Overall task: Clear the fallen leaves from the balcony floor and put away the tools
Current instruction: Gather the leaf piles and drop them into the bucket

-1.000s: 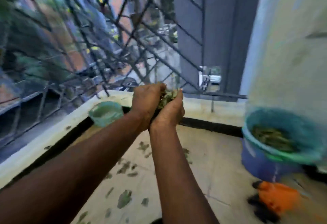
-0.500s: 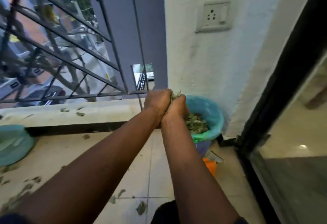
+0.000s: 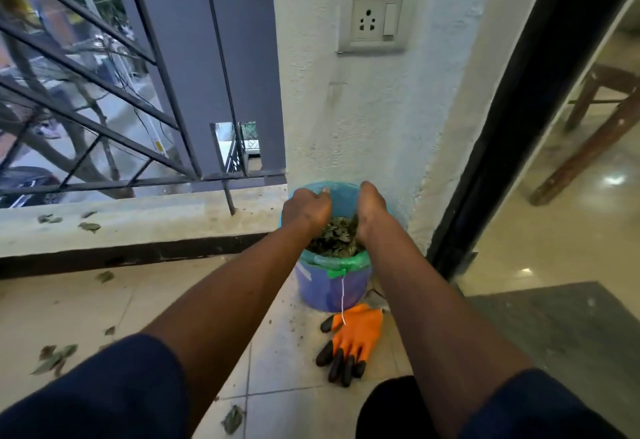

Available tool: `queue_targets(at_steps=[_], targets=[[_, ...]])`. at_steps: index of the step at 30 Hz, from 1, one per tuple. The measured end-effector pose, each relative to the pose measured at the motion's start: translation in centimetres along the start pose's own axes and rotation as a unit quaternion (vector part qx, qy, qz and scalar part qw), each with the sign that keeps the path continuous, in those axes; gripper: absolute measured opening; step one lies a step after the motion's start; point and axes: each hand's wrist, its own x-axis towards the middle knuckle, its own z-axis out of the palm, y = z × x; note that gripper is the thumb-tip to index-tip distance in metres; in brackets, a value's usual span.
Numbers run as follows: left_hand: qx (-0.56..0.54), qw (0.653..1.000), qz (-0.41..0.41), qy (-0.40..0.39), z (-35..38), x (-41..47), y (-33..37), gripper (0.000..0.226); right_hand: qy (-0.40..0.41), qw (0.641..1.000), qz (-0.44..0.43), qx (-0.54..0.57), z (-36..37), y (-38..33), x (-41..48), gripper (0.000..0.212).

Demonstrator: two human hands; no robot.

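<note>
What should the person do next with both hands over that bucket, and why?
Probably draw the left hand and right hand back out of the bucket. They sit apart over the leaf pile inside and seem to hold nothing more, while loose leaves remain on the floor.

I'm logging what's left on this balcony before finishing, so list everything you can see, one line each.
bin: one, blue with green liner, against the white wall
leaves in bin: a pile, dull green, inside the liner
fallen leaves: several, green-brown, scattered on floor and ledge
glove: at least one, orange with black fingertips, floor before the bin
socket plate: one, white, wall above the bin
railing: one, dark metal, above the ledge
wooden legs: several, brown, indoors at right
left hand: one, bare, over the bin's left side
right hand: one, bare, over the bin's right side
</note>
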Motion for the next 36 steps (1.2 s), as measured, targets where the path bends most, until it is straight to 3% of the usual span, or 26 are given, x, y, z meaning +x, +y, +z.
queue_targets(at_steps=[2,4,6,8,13,16,20,25,28,32,33,34,36], targets=[[0.048,0.991,0.109,0.058,-0.5,-0.5,0.0,0.030,0.048,0.987,-0.086,-0.129,-0.5,-0.1,0.3,0.044],[0.113,0.970,0.193,0.097,-1.4,-1.0,0.2,0.021,0.058,0.948,-0.191,-0.247,-0.4,-0.4,-0.3,0.033],[0.155,0.962,0.214,0.066,-2.2,-1.1,-0.4,0.020,0.039,0.883,-0.241,-0.400,-0.5,-0.1,-1.3,0.024],[0.163,0.962,0.217,0.030,-3.1,-1.2,-1.4,0.031,0.025,0.837,-0.264,-0.480,-0.8,0.5,-1.8,0.026],[0.139,0.939,0.286,0.130,-6.2,-1.8,-3.0,0.028,0.034,0.822,-0.391,-0.412,1.1,0.3,-3.7,0.019],[0.115,0.938,0.270,0.183,-8.7,-2.7,-4.2,0.038,-0.031,0.813,-0.427,-0.396,3.9,1.5,-5.4,0.033],[0.078,0.946,0.215,0.228,-13.4,-5.6,-8.6,0.046,-0.128,0.795,-0.423,-0.417,8.9,5.5,-8.5,0.033],[0.124,0.946,0.141,0.264,-19.7,-11.2,-18.8,0.047,-0.286,0.729,-0.440,-0.440,15.1,10.7,-13.9,0.037],[0.194,0.951,0.105,0.218,-21.0,-16.8,-25.2,0.049,-0.350,0.681,-0.449,-0.461,17.9,13.7,-16.9,0.037],[0.252,0.958,0.069,0.117,-17.9,-25.4,-32.8,0.054,-0.412,0.572,-0.463,-0.537,19.4,19.6,-19.2,0.044],[0.270,0.956,0.076,0.085,-16.6,-26.9,-34.7,0.056,-0.407,0.560,-0.458,-0.557,19.1,21.7,-19.1,0.046],[0.287,0.953,0.081,0.058,-15.1,-28.2,-36.2,0.058,-0.395,0.568,-0.450,-0.564,18.2,23.9,-18.9,0.047],[0.308,0.948,0.073,0.018,-12.1,-29.5,-38.7,0.065,-0.365,0.627,-0.426,-0.540,15.3,28.7,-18.2,0.048]])
